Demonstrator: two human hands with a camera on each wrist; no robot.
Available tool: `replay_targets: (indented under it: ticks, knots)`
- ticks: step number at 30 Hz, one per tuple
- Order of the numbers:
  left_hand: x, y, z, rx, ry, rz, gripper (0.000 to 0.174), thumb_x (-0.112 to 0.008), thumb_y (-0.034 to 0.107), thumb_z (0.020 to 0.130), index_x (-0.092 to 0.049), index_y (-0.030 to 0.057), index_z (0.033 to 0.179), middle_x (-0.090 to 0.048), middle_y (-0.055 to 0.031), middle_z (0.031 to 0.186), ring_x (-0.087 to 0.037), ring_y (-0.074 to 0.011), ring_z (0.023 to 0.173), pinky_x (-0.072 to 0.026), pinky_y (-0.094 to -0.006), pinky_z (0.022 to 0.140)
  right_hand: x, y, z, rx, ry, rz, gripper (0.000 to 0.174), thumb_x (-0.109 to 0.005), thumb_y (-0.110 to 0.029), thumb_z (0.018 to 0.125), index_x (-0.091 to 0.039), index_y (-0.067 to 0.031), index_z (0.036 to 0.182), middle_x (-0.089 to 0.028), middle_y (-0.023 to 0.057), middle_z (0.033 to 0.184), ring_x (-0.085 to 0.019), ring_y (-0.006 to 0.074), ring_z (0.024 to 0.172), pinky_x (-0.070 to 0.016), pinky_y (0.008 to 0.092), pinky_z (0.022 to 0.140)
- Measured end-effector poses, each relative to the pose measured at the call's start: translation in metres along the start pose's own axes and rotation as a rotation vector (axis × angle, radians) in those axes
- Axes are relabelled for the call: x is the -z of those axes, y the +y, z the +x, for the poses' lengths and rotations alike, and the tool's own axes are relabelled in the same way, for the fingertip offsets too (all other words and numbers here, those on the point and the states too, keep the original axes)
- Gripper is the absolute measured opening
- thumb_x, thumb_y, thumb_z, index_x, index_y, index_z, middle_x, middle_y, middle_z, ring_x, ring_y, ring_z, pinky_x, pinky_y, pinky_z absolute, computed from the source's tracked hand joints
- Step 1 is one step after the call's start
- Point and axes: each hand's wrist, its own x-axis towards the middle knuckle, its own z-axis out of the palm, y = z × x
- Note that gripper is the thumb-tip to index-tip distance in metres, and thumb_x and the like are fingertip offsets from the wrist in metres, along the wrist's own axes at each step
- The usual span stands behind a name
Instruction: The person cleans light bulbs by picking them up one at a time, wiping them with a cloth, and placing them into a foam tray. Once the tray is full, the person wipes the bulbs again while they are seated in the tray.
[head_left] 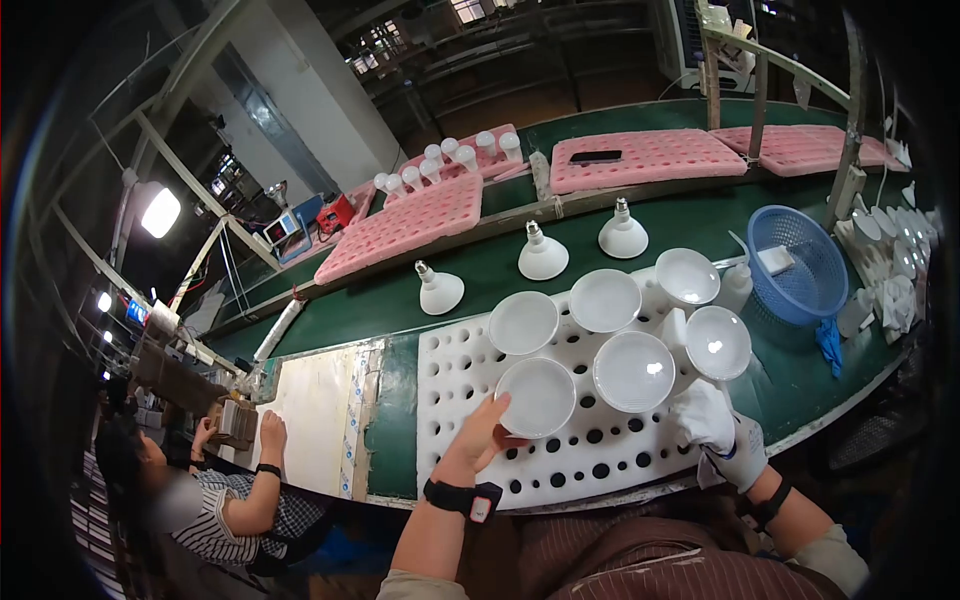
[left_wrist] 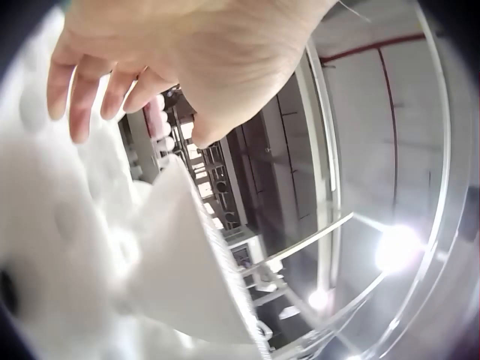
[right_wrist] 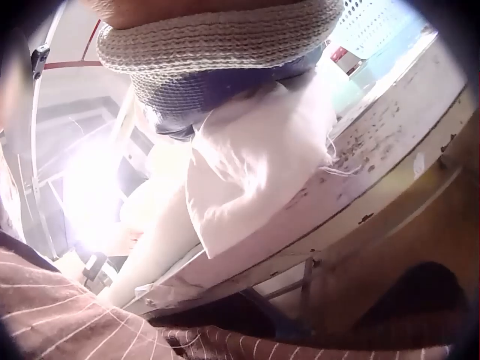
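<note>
My bare left hand (head_left: 484,432) is at the near left reflector lamp (head_left: 536,398), its thumb right at the rim. In the left wrist view the fingers (left_wrist: 81,105) hang loosely spread, and a white cone-shaped lamp (left_wrist: 180,262) shows below the palm. My gloved right hand (head_left: 741,456) grips a bunched white cloth (head_left: 703,415), whose folds (right_wrist: 247,165) hang down in the right wrist view. Several more lamps, such as one at the middle (head_left: 634,372) and one at the right (head_left: 718,343), stand face up in the white perforated foam board (head_left: 450,440).
Three white lamps (head_left: 543,252) lie base up behind the board. Pink foam trays (head_left: 650,160) line the back shelf, one bearing a phone (head_left: 596,157). To the right stand a blue basket (head_left: 797,265) and a white bottle (head_left: 736,288). Another person (head_left: 215,500) works at the left.
</note>
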Motion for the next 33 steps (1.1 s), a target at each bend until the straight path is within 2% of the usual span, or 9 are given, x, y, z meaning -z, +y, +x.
replay_targets:
  ticks: [4, 11, 16, 20, 22, 25, 28, 30, 33]
  knots:
    - [-0.017, -0.028, 0.008, 0.070, -0.245, -0.429, 0.055, -0.062, 0.018, 0.091, -0.036, 0.0023, 0.136, -0.050, -0.0156, 0.129, -0.054, -0.0310, 0.117, -0.0497, -0.0496, 0.094, 0.002, 0.001, -0.005, 0.017, 0.003, -0.006, 0.020, -0.071, -0.018, 0.073, -0.068, -0.0110, 0.091, -0.066, 0.0153, 0.084, -0.064, 0.0364, 0.076, -0.0509, 0.0409, 0.065]
    - [-0.005, -0.020, -0.022, -0.102, -0.148, -0.539, 0.065, -0.066, 0.018, 0.080, -0.037, 0.0051, 0.137, -0.051, -0.0165, 0.129, -0.051, -0.0354, 0.119, -0.0438, -0.0546, 0.101, 0.030, -0.033, -0.012, -0.168, -0.196, 0.235, 0.030, -0.073, -0.021, 0.075, -0.065, -0.0079, 0.101, -0.065, 0.0164, 0.088, -0.063, 0.0382, 0.080, -0.0513, 0.0396, 0.072]
    - [-0.042, -0.021, -0.072, -0.238, -0.127, -0.361, 0.051, -0.059, 0.015, 0.089, -0.040, 0.0004, 0.134, -0.054, -0.0170, 0.126, -0.056, -0.0316, 0.114, -0.0461, -0.0463, 0.098, 0.039, -0.106, 0.018, 0.105, -0.272, 0.341, 0.062, -0.078, -0.035, 0.069, -0.058, -0.0087, 0.121, -0.055, 0.0215, 0.119, -0.052, 0.0383, 0.111, -0.0410, 0.0466, 0.094]
    - [-0.054, -0.079, -0.096, -0.177, -0.293, -0.615, 0.046, -0.054, 0.005, 0.091, -0.041, 0.0035, 0.135, -0.053, -0.0148, 0.127, -0.054, -0.0282, 0.117, -0.0441, -0.0423, 0.101, -0.016, -0.149, 0.058, 0.560, -0.295, -0.027, 0.070, -0.066, -0.042, 0.077, -0.047, -0.0106, 0.136, -0.041, 0.0195, 0.140, -0.040, 0.0394, 0.126, -0.0340, 0.0502, 0.104]
    - [-0.054, -0.081, -0.105, -0.196, -0.363, -0.731, 0.047, -0.053, 0.002, 0.090, -0.041, 0.0049, 0.135, -0.053, -0.0140, 0.127, -0.053, -0.0276, 0.118, -0.0429, -0.0419, 0.102, -0.044, -0.149, 0.063, 0.498, -0.297, 0.087, 0.067, -0.065, -0.041, 0.078, -0.046, -0.0099, 0.134, -0.049, 0.0195, 0.132, -0.051, 0.0380, 0.116, -0.0416, 0.0467, 0.097]
    - [-0.051, -0.078, -0.126, -0.173, -0.189, -0.219, 0.048, -0.056, -0.001, 0.088, -0.041, 0.0019, 0.134, -0.054, -0.0119, 0.125, -0.054, -0.0245, 0.117, -0.0429, -0.0409, 0.102, -0.056, -0.147, 0.074, 0.248, -0.463, 0.249, 0.049, -0.061, -0.042, 0.083, -0.055, -0.0114, 0.120, -0.065, 0.0201, 0.099, -0.061, 0.0404, 0.088, -0.0488, 0.0459, 0.079]
    - [-0.051, -0.084, -0.131, -0.221, -0.238, -0.261, 0.064, -0.066, -0.001, 0.081, -0.038, 0.0013, 0.139, -0.050, -0.0092, 0.131, -0.050, -0.0209, 0.119, -0.0413, -0.0367, 0.102, -0.054, -0.146, 0.079, 0.102, -0.495, 0.417, 0.044, -0.063, -0.041, 0.084, -0.059, -0.0100, 0.115, -0.067, 0.0185, 0.099, -0.063, 0.0387, 0.091, -0.0491, 0.0420, 0.081]
    - [-0.053, -0.078, -0.141, -0.359, -0.273, -0.115, 0.070, -0.069, 0.003, 0.078, -0.036, 0.0018, 0.139, -0.047, -0.0092, 0.133, -0.048, -0.0210, 0.122, -0.0393, -0.0364, 0.103, -0.058, -0.131, 0.088, -0.103, -0.525, 0.708, 0.037, -0.070, -0.034, 0.084, -0.066, -0.0068, 0.108, -0.069, 0.0134, 0.096, -0.065, 0.0211, 0.085, -0.0492, 0.0339, 0.079]
    - [-0.058, -0.053, -0.156, -0.484, -0.372, 0.023, 0.079, -0.074, 0.012, 0.073, -0.035, 0.0027, 0.141, -0.043, -0.0097, 0.137, -0.044, -0.0212, 0.125, -0.0363, -0.0358, 0.104, -0.070, -0.101, 0.077, -0.177, -0.556, 0.700, 0.032, -0.068, -0.031, 0.088, -0.067, -0.0050, 0.107, -0.068, 0.0058, 0.092, -0.061, 0.0126, 0.083, -0.0481, 0.0287, 0.076]
